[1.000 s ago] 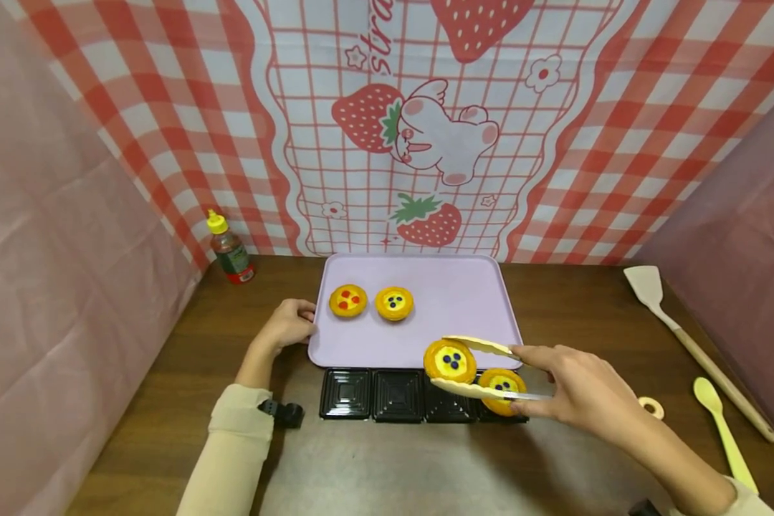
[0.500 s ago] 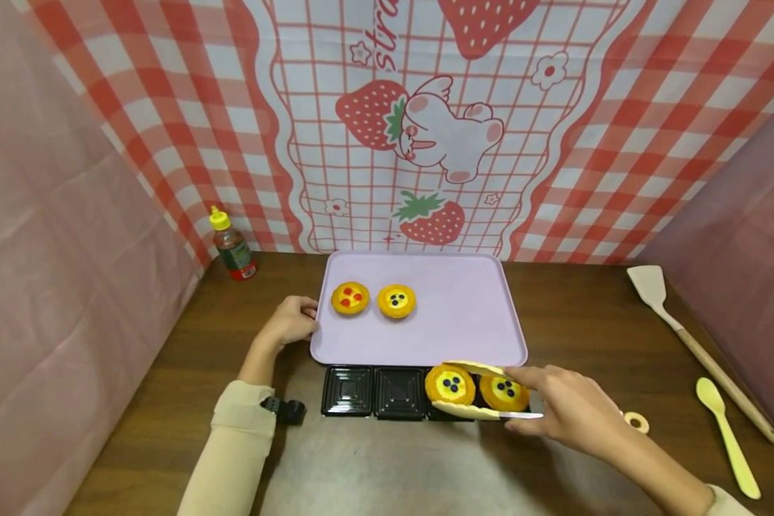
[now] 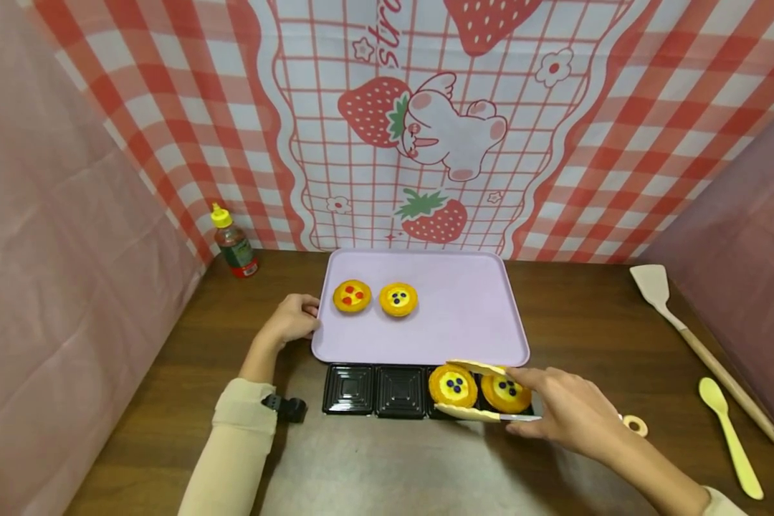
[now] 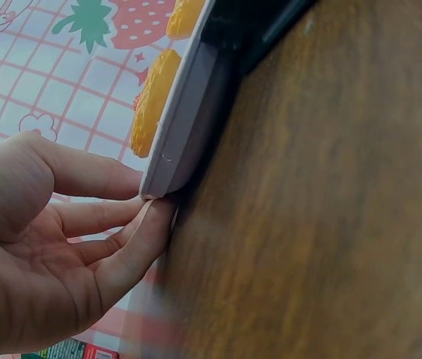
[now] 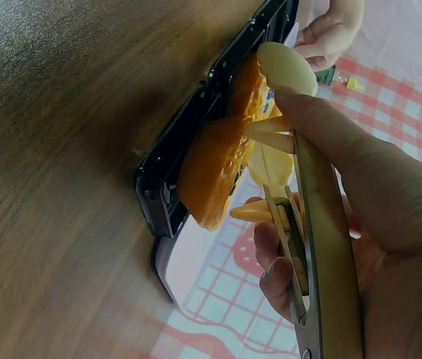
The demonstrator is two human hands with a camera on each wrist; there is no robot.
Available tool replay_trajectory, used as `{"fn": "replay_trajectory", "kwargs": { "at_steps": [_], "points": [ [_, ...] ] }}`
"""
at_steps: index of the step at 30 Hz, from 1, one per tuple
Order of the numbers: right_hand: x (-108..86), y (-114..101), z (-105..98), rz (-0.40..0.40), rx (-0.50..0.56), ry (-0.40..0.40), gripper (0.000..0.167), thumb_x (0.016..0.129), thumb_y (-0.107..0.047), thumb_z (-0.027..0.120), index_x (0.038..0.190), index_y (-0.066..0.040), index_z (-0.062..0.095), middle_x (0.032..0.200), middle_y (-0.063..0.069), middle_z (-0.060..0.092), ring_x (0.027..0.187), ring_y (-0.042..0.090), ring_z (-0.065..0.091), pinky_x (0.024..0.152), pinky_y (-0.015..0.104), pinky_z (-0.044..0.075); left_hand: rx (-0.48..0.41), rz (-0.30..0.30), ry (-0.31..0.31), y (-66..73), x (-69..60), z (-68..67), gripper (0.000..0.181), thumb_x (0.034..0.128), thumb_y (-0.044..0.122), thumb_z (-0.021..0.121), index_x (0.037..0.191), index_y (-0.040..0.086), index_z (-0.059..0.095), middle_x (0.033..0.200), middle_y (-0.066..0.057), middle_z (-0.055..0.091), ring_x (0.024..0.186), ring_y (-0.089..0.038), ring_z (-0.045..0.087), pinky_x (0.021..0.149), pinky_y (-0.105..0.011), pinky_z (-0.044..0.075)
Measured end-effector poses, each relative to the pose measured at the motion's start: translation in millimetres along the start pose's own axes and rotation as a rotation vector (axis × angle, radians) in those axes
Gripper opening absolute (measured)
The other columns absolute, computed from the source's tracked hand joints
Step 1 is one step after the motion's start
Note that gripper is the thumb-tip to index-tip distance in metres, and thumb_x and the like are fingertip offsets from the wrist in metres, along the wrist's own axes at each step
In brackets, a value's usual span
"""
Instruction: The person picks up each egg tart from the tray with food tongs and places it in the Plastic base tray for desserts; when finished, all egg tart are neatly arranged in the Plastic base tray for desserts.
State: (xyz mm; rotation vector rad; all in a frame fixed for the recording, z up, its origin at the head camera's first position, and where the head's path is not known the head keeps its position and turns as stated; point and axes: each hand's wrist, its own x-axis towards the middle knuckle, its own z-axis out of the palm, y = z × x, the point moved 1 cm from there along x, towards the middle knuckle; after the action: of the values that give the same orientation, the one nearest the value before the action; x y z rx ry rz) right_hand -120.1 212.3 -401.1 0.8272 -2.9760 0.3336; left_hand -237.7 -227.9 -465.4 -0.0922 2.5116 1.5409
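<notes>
My left hand (image 3: 294,319) pinches the left rim of a lilac tray (image 3: 464,308); in the left wrist view the rim (image 4: 158,179) lies between its digits. On the tray sit a red-dotted tart (image 3: 352,297) and a blue-dotted tart (image 3: 398,299). My right hand (image 3: 567,408) holds tongs (image 5: 319,224) with cream scalloped tips. These tips lie on either side of a blue-dotted tart (image 3: 454,387) in the third compartment of a black container (image 3: 400,392). Another blue-dotted tart (image 3: 506,391) occupies the rightmost compartment, between the tongs' arms. The two left compartments show bare black bottoms.
A yellow-capped sauce bottle (image 3: 235,241) stands at the back left. On the right lie a spatula (image 3: 703,344) and a yellow spoon (image 3: 730,437). A grey mat (image 3: 374,466) covers the front of the table. The tongs' ring (image 3: 635,426) sticks out beyond my right hand.
The right hand has lowered the tart in the tongs from over the tray's front edge into the container's third compartment. The left hand stays at the rim.
</notes>
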Motion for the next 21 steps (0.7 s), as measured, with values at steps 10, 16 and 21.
{"fn": "replay_trajectory", "kwargs": {
  "at_steps": [10, 16, 21],
  "points": [
    [-0.3, -3.4, 0.6, 0.023, 0.002, 0.041, 0.100, 0.053, -0.059, 0.090, 0.134, -0.007, 0.060, 0.120, 0.010, 0.067, 0.100, 0.034, 0.063, 0.069, 0.052, 0.055, -0.010, -0.002, -0.003, 1.1, -1.1, 0.5, 0.045, 0.0757, -0.011, 0.059, 0.120, -0.017, 0.055, 0.093, -0.017, 0.053, 0.074, -0.021, 0.056, 0.061, -0.032, 0.058],
    [0.9, -4.9, -3.0, 0.040, 0.016, 0.045, 0.101, 0.054, -0.060, 0.089, 0.135, -0.008, 0.059, 0.122, 0.012, 0.066, 0.104, 0.036, 0.062, 0.072, 0.055, 0.055, -0.003, -0.003, -0.008, 0.8, -1.9, 0.6, 0.045, 0.0756, -0.010, 0.058, 0.120, -0.017, 0.055, 0.092, -0.016, 0.052, 0.075, -0.022, 0.056, 0.060, -0.032, 0.058],
    [1.9, -4.8, -7.8, 0.056, 0.034, 0.057, 0.101, 0.054, -0.058, 0.090, 0.136, -0.008, 0.059, 0.122, 0.013, 0.066, 0.108, 0.043, 0.061, 0.076, 0.060, 0.053, -0.013, -0.001, -0.008, -0.2, -1.2, 0.4, 0.045, 0.0757, -0.010, 0.058, 0.120, -0.017, 0.055, 0.092, -0.016, 0.053, 0.075, -0.022, 0.056, 0.061, -0.034, 0.059]
  ]
}}
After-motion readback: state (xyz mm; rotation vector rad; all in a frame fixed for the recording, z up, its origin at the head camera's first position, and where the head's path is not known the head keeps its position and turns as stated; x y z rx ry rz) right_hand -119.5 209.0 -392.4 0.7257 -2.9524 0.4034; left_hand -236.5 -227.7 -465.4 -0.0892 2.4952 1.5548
